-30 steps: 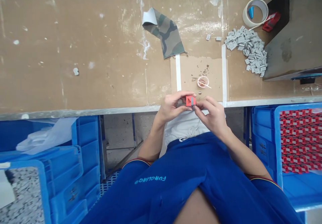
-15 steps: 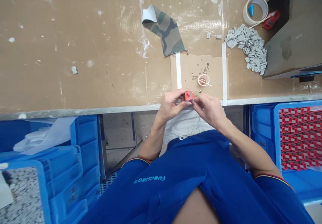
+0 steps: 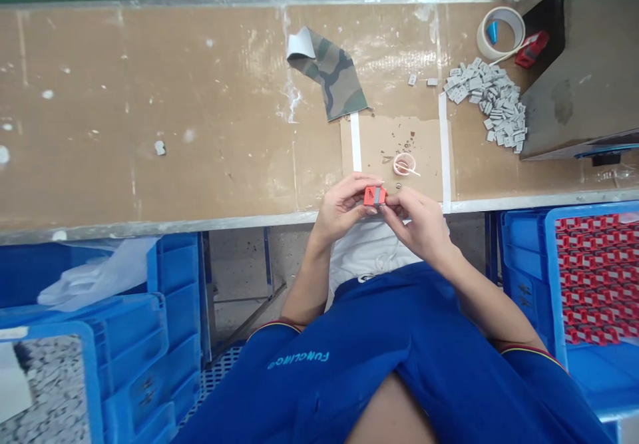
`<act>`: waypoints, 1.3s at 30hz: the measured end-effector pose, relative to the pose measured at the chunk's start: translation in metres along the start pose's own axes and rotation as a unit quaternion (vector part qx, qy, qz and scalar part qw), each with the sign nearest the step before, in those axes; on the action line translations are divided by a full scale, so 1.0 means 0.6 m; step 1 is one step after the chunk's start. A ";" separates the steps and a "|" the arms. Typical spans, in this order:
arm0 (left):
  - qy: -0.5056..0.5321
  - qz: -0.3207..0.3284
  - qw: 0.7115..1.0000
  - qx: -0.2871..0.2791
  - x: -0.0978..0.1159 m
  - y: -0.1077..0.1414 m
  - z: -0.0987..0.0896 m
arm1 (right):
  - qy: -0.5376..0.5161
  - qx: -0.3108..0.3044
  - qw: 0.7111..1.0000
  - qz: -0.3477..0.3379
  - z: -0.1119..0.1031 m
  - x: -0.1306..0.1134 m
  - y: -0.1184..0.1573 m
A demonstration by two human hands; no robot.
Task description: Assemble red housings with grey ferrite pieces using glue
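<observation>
A small red plastic part with a grey band [image 3: 375, 196] is held over the table's front edge. My left hand [image 3: 343, 208] is closed around its left side, thumb below and fingers above. At its right side, the pinched fingertips of my right hand [image 3: 417, 221] touch it; whether a smaller piece is between them cannot be made out. Just beyond the hands stands a small clear cup [image 3: 404, 164] with a thin white stick in it. Dark crumbs lie behind the cup, and a tiny round metal piece [image 3: 398, 186] lies in front of it.
A camouflage cloth strip [image 3: 342, 84] lies farther back. At the right are a heap of grey tiles [image 3: 492, 101], a tape roll [image 3: 519, 24] and another red part [image 3: 532, 49]. Blue crates flank me: the right crate [image 3: 552, 271] holds red parts, the left crate [image 3: 90, 364] grey pieces.
The red part has turned slightly in my fingers, so its grey band faces up more. My view has shifted a little; both hands stay together at the table edge.
</observation>
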State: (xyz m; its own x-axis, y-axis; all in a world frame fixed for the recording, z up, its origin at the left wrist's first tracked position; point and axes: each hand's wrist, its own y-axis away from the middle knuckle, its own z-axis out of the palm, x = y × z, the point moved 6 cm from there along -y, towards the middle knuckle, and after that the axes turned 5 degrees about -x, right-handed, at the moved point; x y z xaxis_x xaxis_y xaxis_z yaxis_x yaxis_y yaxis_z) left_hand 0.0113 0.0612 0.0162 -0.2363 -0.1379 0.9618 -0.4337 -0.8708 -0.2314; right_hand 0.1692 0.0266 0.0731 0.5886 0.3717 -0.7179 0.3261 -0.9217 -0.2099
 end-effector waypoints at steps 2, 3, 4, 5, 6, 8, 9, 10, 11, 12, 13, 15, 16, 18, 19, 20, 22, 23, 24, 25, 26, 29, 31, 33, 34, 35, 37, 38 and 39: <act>-0.001 0.004 1.000 0.004 0.001 0.001 -0.001 | -0.004 0.013 1.000 -0.015 0.003 -0.002 0.001; -0.002 0.005 1.000 0.005 0.002 0.002 -0.002 | -0.010 0.015 1.000 -0.023 0.004 -0.004 0.001; -0.003 0.004 1.000 0.005 0.003 0.003 -0.002 | -0.016 0.013 0.999 -0.030 0.004 -0.005 0.000; -0.004 0.004 1.000 0.006 0.004 0.004 -0.003 | -0.020 0.010 0.999 -0.036 0.004 -0.007 -0.001; -0.005 0.005 1.000 0.006 0.005 0.005 -0.003 | -0.022 0.006 0.999 -0.040 0.004 -0.008 -0.003; -0.008 0.007 1.000 0.009 0.006 0.004 -0.005 | -0.012 -0.004 0.999 -0.041 0.004 -0.011 -0.007; -0.010 0.010 1.000 0.013 0.006 0.003 -0.006 | -0.004 -0.005 0.999 -0.040 0.002 -0.014 -0.008; -0.010 0.015 1.000 0.016 0.005 0.002 -0.007 | 0.006 -0.004 0.999 -0.041 0.000 -0.018 -0.009; -0.003 0.021 1.000 0.020 0.004 0.001 -0.008 | 0.016 -0.001 0.999 -0.044 -0.003 -0.024 -0.009; 0.013 0.029 0.999 0.022 0.002 -0.001 -0.007 | 0.022 0.001 0.999 -0.049 -0.007 -0.032 -0.008; 0.039 0.039 0.998 0.024 0.001 -0.001 -0.006 | 0.019 0.001 0.998 -0.056 -0.011 -0.041 -0.007; 0.117 0.045 0.992 0.028 0.000 -0.001 0.001 | -0.013 -0.011 0.998 -0.065 -0.018 -0.059 -0.001; 0.160 0.033 0.986 0.034 -0.001 0.000 0.006 | -0.035 -0.018 0.997 -0.066 -0.022 -0.067 0.002; 0.236 -0.018 0.970 0.056 -0.002 0.004 0.017 | -0.070 -0.018 0.995 -0.065 -0.029 -0.081 0.010; 0.266 -0.048 0.961 0.065 -0.001 0.007 0.025 | -0.078 -0.008 0.995 -0.065 -0.034 -0.088 0.015; 0.290 -0.076 0.951 0.070 0.002 0.011 0.032 | -0.079 0.007 0.995 -0.066 -0.038 -0.095 0.019; 0.325 -0.110 0.937 0.061 0.014 0.014 0.047 | -0.073 0.039 0.995 -0.063 -0.047 -0.108 0.027; 0.335 -0.118 0.934 0.047 0.020 0.014 0.053 | -0.066 0.054 0.995 -0.060 -0.050 -0.113 0.031; 0.340 -0.125 0.932 0.032 0.025 0.014 0.059 | -0.056 0.068 0.995 -0.053 -0.055 -0.118 0.035; 0.340 -0.132 0.931 0.016 0.028 0.013 0.064 | -0.045 0.079 0.995 -0.046 -0.059 -0.122 0.040; 0.336 -0.137 0.932 0.001 0.030 0.011 0.068 | -0.034 0.091 0.995 -0.039 -0.064 -0.126 0.044; 0.290 -0.123 0.949 -0.029 0.040 0.005 0.075 | 0.018 0.123 0.992 -0.005 -0.082 -0.134 0.063; 0.228 -0.094 0.968 -0.051 0.052 -0.002 0.079 | 0.066 0.139 0.988 0.020 -0.093 -0.139 0.079; 0.163 -0.076 0.980 -0.088 0.064 -0.013 0.092 | 0.109 0.156 0.981 0.042 -0.101 -0.143 0.096; 0.140 -0.074 0.981 -0.112 0.067 -0.021 0.102 | 0.122 0.169 0.977 0.050 -0.105 -0.144 0.106; 0.124 -0.077 0.980 -0.138 0.068 -0.030 0.115 | 0.130 0.186 0.972 0.060 -0.110 -0.145 0.116; 0.113 -0.088 0.971 -0.193 0.068 -0.048 0.145 | 0.142 0.230 0.959 0.083 -0.123 -0.141 0.142; 0.115 -0.095 0.964 -0.219 0.066 -0.055 0.161 | 0.148 0.251 0.952 0.097 -0.133 -0.137 0.157; 0.118 -0.102 0.957 -0.243 0.064 -0.060 0.174 | 0.157 0.269 0.944 0.112 -0.144 -0.130 0.173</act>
State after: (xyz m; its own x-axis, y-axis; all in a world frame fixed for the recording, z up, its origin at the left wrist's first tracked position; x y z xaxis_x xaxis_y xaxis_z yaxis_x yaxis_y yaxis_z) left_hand 0.1089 0.0381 0.0770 -0.2682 0.1714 0.9480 -0.8315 -0.5381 -0.1380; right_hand 0.2213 -0.0886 0.1647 0.8155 0.0976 -0.5704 -0.2061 -0.8721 -0.4439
